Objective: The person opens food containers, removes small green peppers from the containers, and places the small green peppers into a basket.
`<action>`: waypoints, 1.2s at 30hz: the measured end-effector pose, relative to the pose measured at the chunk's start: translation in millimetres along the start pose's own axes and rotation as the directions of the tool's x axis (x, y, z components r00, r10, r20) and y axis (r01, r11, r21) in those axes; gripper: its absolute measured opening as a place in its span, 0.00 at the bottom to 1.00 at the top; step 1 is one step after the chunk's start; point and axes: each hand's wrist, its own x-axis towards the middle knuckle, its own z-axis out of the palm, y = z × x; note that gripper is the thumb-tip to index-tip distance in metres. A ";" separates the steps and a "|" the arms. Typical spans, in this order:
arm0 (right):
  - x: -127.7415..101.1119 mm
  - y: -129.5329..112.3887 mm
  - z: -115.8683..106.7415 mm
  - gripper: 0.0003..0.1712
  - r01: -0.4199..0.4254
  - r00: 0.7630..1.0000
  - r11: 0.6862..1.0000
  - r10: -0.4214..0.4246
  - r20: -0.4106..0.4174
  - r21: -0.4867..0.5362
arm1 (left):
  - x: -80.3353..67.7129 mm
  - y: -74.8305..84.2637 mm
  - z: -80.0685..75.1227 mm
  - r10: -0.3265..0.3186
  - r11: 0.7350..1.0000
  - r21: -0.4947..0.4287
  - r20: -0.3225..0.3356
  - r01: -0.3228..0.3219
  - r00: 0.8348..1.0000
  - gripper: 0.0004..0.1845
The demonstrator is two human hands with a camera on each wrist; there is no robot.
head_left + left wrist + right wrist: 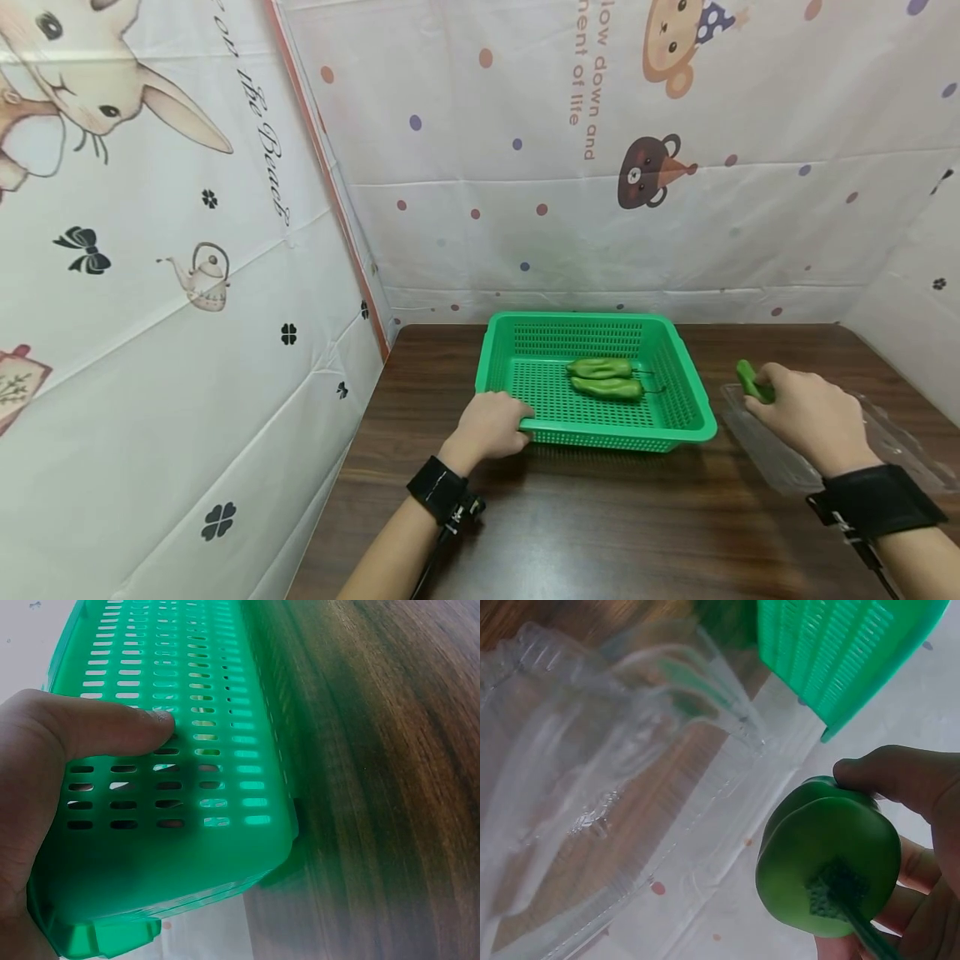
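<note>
Setup: person at a dark wood tabletop [570, 533], cartoon-print sheets hung up on three sides, black straps on both wrists.

Left hand: left hand [489, 427] is on the near left corner of the green basket [678, 367]. From the wrist view the thumb [112, 727] lies flat against the slotted outside wall of the basket [225, 682], and the rest of the hand wraps over the rim, so that grip is closed around the basket edge.

Right hand: right hand [813, 417] is out to the right of the basket, above the clear plastic tray [780, 467]. Fingers are curled snug round a green pepper [752, 382]. Only the tip pokes out past the knuckles in the head view.

Pepper in the grip: wrist view shows it way better. The pepper [829, 862] sits stem end toward the camera, thumb over the top, fingers [915, 866] tucked underneath. It's off the tray, held up in the air, clear of the basket too.

Tray: see-through clamshell-type thing [607, 787], lying flat on the tabletop just beside the basket's right side.

Basket contents: two more green peppers [603, 377] lying side by side in the middle, touching each other, stems pointing right.
</note>
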 end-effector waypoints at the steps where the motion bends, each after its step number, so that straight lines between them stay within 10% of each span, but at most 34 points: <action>1: 0.2 -0.6 -0.2 0.20 0.006 1.000 1.000 -0.006 -0.003 0.001 | 0.0 0.0 -0.1 0.001 1.000 0.000 0.001 -0.001 1.000 0.04; 36: 7.5 -23.1 2.6 0.18 0.089 0.994 0.995 -0.087 -0.058 0.032 | -0.4 1.3 5.9 -0.005 1.000 0.000 -0.003 0.005 1.000 0.05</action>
